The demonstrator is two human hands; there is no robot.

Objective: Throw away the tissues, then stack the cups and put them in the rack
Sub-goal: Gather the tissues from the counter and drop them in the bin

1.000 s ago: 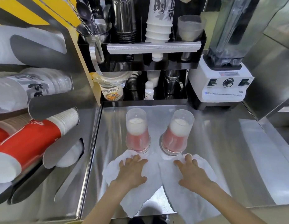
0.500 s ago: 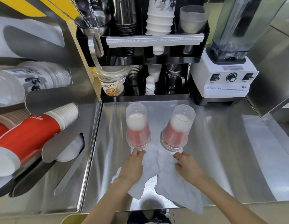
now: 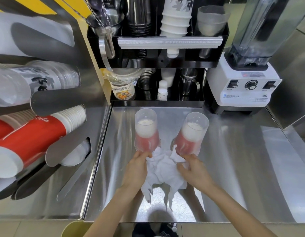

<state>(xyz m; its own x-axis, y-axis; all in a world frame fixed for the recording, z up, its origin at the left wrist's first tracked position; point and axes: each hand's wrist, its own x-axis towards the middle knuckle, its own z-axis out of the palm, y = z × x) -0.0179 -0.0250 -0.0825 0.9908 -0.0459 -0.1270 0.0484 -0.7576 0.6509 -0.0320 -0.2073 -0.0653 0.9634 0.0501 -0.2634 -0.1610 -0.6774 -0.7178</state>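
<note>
Two clear plastic cups stand upside down on the steel counter, the left cup point(image 3: 146, 132) and the right cup point(image 3: 191, 134), each with pink and white showing inside. Just in front of them lies a crumpled bunch of white tissues point(image 3: 163, 171). My left hand point(image 3: 136, 170) grips its left side and my right hand point(image 3: 193, 170) grips its right side, fingers pinched into the paper. The tissues' upper edge touches the cups' rims. A black rack point(image 3: 170, 43) with stacked cups stands behind.
A white blender point(image 3: 245, 86) sits at the back right. Cup dispensers with red and white paper cups point(image 3: 33, 134) fill the left wall. The steel counter point(image 3: 233, 168) stretches to the right; its front edge lies below my forearms. A yellow rim point(image 3: 71, 228) shows bottom left.
The two tissues lay flat and spread under my palms; both hands have drawn them together toward the middle and bunched them into one crumpled wad close to the cups.
</note>
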